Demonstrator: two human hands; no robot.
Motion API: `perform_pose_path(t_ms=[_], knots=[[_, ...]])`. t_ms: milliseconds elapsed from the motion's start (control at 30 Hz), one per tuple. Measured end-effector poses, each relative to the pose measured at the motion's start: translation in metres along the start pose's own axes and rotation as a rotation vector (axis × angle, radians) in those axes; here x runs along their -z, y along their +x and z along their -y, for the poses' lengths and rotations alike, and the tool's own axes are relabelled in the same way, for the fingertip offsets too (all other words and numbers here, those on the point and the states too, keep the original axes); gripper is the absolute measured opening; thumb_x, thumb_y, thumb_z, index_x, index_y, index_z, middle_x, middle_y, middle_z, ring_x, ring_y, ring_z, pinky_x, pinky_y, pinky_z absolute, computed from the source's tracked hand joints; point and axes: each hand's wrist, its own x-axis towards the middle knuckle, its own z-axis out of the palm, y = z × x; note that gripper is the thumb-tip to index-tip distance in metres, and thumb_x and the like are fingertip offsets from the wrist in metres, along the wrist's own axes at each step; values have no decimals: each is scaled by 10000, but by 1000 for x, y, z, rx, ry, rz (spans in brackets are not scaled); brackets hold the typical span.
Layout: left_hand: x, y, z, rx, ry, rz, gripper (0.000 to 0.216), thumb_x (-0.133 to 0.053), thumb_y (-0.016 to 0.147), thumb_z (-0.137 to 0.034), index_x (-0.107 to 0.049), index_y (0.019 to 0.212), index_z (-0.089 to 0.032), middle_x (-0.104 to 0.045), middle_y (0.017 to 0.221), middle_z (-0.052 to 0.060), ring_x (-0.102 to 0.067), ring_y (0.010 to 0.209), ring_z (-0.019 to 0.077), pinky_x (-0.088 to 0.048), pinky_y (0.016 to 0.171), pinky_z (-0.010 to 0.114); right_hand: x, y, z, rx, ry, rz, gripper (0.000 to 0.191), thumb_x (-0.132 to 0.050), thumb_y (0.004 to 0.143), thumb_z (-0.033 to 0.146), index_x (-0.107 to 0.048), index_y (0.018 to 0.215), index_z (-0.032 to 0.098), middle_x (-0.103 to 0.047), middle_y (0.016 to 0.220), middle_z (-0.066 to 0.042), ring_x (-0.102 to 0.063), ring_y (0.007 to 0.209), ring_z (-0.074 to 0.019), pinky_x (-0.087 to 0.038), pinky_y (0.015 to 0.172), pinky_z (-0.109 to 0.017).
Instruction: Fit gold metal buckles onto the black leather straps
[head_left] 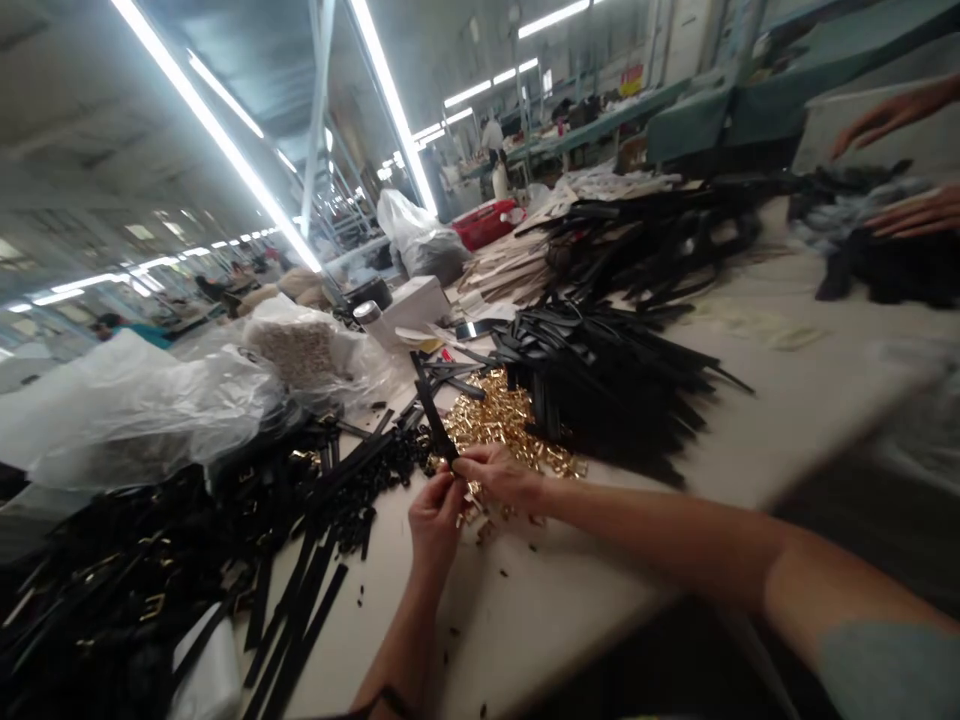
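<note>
Both hands meet over the desk (600,590): left hand (435,515) and right hand (499,478) each pinch, grip narrow, the black strap (431,405) beside gold buckles (502,420).

I see a factory assembly hall: long worktables (787,330) under rows of ceiling strip lights (217,130), heaped black straps (600,380), gold buckles (502,420), bagged parts (300,345).

Both hands' grip (459,470) on black strap (431,405) over gold buckles (506,420)
</note>
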Motion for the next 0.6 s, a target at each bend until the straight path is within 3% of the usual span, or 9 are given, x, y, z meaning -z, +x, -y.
perform_pose_path(t_ms=[100, 233, 333, 433, 600], knots=[[9, 4, -3, -37, 69, 35, 343, -770, 681, -479, -713, 799, -162, -625, 681, 22, -571, 527, 129, -486, 484, 228, 7, 5, -2, 67, -123, 14, 489, -632, 762, 579, -716, 844, 104, -653, 765, -38, -551, 710, -132, -429, 668, -249], [22, 11, -8, -51, -41, 47, 314, -784, 700, -380, -697, 917, -170, -611, 681, -1, -541, 517, 89, -468, 507, 194, 15, 9, -5, 131, -246, 58, 429, -603, 807, 524, -700, 811, 106, -645, 740, -30, -556, 694, -118, -434, 671, -242], [23, 15, -12, 27, -192, 82, 439, -831, 630, -334, -689, 1014, -176, -608, 685, -7, -505, 496, 68, -428, 474, 173, 14, 8, -4, 19, -188, 179, 416, -612, 801, 518, -664, 791, 105, -650, 752, -42, -592, 683, -117, -483, 662, -247], [20, 14, -14, 68, -235, 114, 427, -835, 608, -332, -700, 975, -162, -624, 700, 6, -469, 471, 59, -398, 445, 179, 10, 3, -1, -120, -154, 310, 428, -617, 792, 536, -642, 822, 110, -647, 736, -38, -608, 634, -110, -513, 610, -237], [17, 9, -16, 63, -240, 143, 345, -810, 633, -349, -704, 906, -167, -639, 710, 9, -480, 483, 71, -391, 446, 196, 8, -1, 6, -155, -250, 289, 488, -620, 767, 597, -641, 815, 111, -625, 670, -24, -576, 542, -87, -495, 520, -197]])
